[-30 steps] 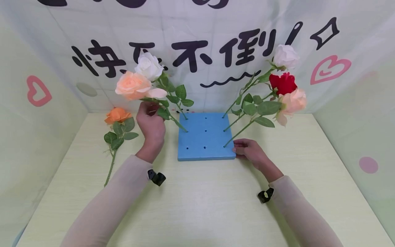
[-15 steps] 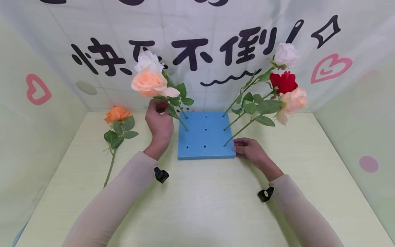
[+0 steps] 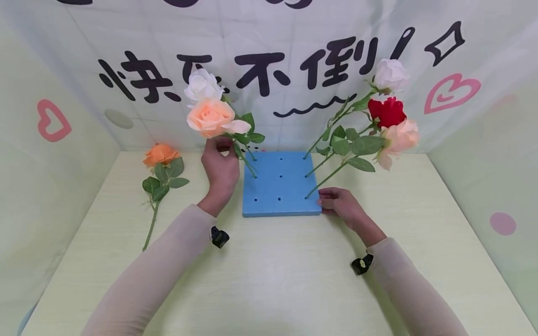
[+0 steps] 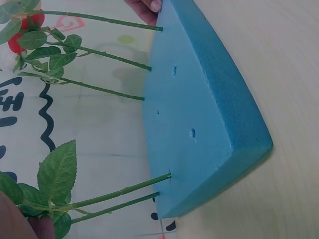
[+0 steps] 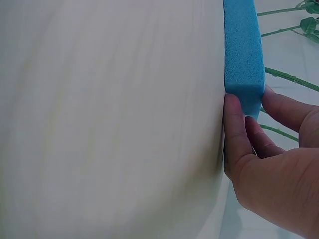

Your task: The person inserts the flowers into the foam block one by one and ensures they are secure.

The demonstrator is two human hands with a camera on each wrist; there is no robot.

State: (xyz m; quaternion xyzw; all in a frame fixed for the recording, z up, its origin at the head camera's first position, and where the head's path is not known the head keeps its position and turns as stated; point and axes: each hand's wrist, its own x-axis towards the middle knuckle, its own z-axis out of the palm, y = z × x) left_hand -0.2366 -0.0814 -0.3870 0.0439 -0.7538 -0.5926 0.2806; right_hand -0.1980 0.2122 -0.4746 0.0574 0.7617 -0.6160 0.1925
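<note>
In the head view my left hand holds the stem of a peach rose just under its bloom. That stem stands in a left-side hole of the blue foam board. Behind it a white rose is set in the far left hole. My right hand grips the board's near right corner, its thumb by the top face and fingers against the side. Along the right side stand a pale white rose, a red rose and a second peach rose, leaning outward.
An orange rose lies on the pale wooden table, left of my left hand. Printed cloth walls rise behind and on both sides. Several holes in the board hold no stem.
My left hand has moved right, bringing the peach bloom with it toward the board and in front of the white rose. The right hand has stayed at the board's corner.
</note>
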